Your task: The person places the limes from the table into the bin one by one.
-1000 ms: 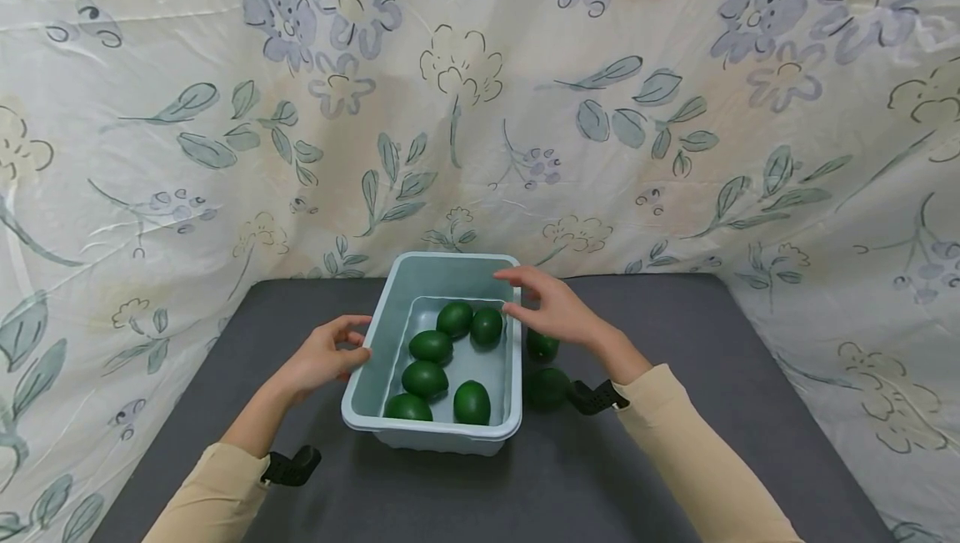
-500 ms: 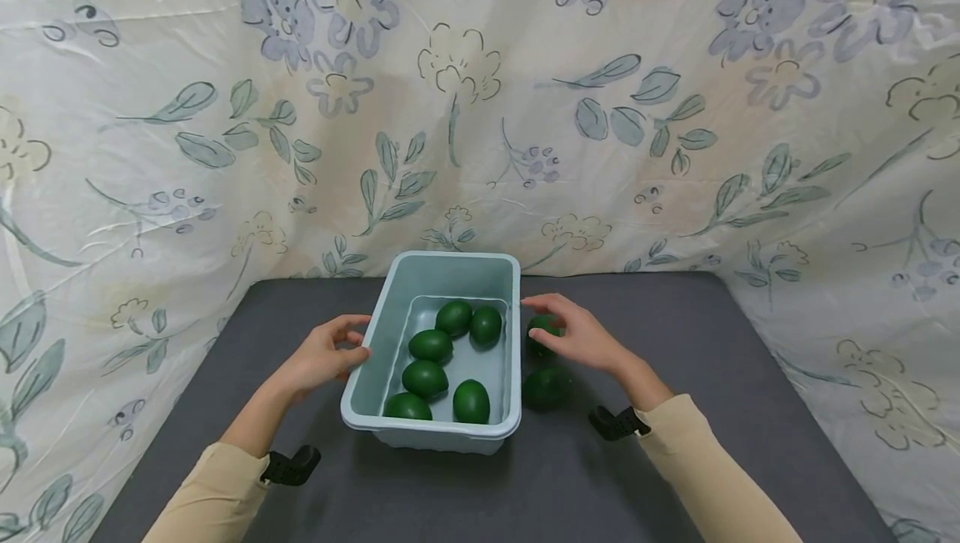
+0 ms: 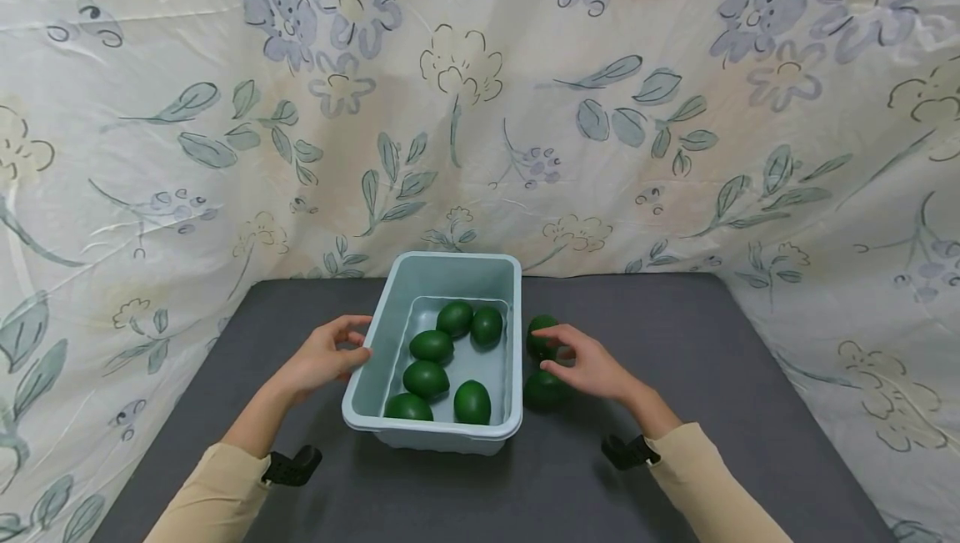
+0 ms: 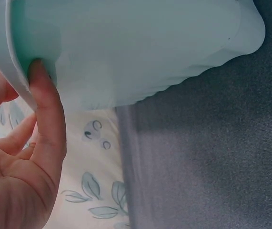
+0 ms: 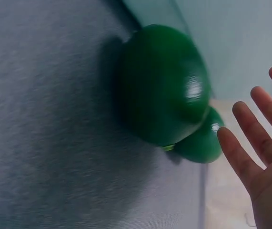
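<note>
A pale blue-green plastic bin stands on the dark table, with several glossy dark green, avocado-like fruits spread over its floor. At its left side my left hand pinches the rim; in the left wrist view the thumb and fingers lie on either side of that rim. Two more green fruits rest on the table against the bin's right side: a nearer one and a farther one. Over them hovers my right hand, fingers apart and slightly bent, holding nothing.
The dark grey cloth covers the table on both sides of the bin. A floral curtain hangs right behind the table and along its sides. Each wrist wears a black band.
My right hand has moved from above the bin's right rim outward and down toward the near fruits outside it. The left hand and the bin have stayed put.
</note>
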`<state>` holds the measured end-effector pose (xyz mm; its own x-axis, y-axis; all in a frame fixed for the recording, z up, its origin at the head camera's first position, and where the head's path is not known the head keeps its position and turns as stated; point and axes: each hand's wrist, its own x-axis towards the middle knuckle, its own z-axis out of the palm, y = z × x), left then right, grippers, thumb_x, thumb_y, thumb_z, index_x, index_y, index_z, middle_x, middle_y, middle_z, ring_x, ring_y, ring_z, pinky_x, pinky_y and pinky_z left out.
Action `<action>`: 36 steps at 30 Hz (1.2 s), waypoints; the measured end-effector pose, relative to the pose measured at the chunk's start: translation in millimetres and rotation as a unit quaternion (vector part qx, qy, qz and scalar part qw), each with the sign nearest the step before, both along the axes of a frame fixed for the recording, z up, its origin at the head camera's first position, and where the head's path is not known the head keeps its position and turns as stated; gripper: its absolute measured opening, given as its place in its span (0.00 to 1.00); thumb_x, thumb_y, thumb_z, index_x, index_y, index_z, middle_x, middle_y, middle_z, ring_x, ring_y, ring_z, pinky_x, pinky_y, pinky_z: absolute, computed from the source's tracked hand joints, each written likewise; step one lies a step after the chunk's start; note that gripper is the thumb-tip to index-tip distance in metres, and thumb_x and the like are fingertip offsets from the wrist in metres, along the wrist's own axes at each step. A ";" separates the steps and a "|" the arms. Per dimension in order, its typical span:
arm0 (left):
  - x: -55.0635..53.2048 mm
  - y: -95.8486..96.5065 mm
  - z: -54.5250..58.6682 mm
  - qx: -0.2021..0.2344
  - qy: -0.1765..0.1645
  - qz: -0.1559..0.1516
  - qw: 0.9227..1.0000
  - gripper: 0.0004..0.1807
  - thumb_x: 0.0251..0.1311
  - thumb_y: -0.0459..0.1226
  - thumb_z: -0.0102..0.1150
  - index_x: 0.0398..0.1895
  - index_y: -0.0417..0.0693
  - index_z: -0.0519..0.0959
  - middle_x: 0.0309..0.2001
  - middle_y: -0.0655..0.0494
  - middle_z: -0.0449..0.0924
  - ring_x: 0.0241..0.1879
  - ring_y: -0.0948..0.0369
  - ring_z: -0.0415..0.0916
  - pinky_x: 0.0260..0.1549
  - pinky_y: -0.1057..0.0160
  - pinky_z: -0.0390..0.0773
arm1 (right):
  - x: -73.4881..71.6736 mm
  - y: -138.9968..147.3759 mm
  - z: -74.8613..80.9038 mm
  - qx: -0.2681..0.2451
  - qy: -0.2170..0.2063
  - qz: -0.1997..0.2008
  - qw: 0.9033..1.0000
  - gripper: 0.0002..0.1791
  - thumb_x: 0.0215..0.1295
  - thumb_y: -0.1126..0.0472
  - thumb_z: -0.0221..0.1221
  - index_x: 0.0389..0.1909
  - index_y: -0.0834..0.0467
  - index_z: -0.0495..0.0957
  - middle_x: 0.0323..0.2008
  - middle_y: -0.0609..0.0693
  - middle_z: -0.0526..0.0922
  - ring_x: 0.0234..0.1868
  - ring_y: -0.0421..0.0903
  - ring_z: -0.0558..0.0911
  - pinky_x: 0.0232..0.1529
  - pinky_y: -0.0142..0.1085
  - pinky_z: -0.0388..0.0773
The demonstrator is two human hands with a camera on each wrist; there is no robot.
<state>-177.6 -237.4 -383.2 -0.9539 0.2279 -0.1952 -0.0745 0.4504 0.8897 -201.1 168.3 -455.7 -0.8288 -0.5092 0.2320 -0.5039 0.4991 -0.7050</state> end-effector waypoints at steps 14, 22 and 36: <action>0.1 -0.8 -0.8 0.001 0.002 -0.001 1.000 0.32 0.60 0.35 0.56 0.67 0.43 0.57 0.44 0.41 0.69 0.36 0.55 0.76 0.30 0.56 0.79 | 10.3 9.1 -26.5 0.051 0.019 0.024 0.998 0.26 0.60 0.50 0.60 0.58 0.56 0.70 0.52 0.52 0.74 0.51 0.49 0.75 0.47 0.46 0.74; 0.1 -0.8 -1.5 -0.004 0.004 0.000 1.000 0.31 0.60 0.34 0.56 0.66 0.43 0.58 0.43 0.41 0.69 0.35 0.55 0.75 0.30 0.56 0.79 | 13.8 11.5 -36.8 0.081 0.025 0.019 0.996 0.28 0.58 0.51 0.62 0.58 0.55 0.70 0.52 0.47 0.73 0.47 0.42 0.74 0.47 0.41 0.74; -0.2 0.5 0.3 -0.004 0.003 0.000 1.000 0.32 0.60 0.35 0.56 0.67 0.44 0.58 0.43 0.42 0.69 0.36 0.55 0.75 0.31 0.55 0.80 | 14.5 11.8 -38.9 0.079 0.009 0.022 0.997 0.28 0.58 0.50 0.62 0.58 0.55 0.70 0.52 0.48 0.73 0.47 0.43 0.75 0.45 0.40 0.74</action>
<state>-177.9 -236.8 -383.0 -0.9554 0.2257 -0.1907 -0.0692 0.4567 0.8869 -186.6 180.1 -494.6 -0.8018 -0.5758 0.1602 -0.5388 0.5805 -0.6105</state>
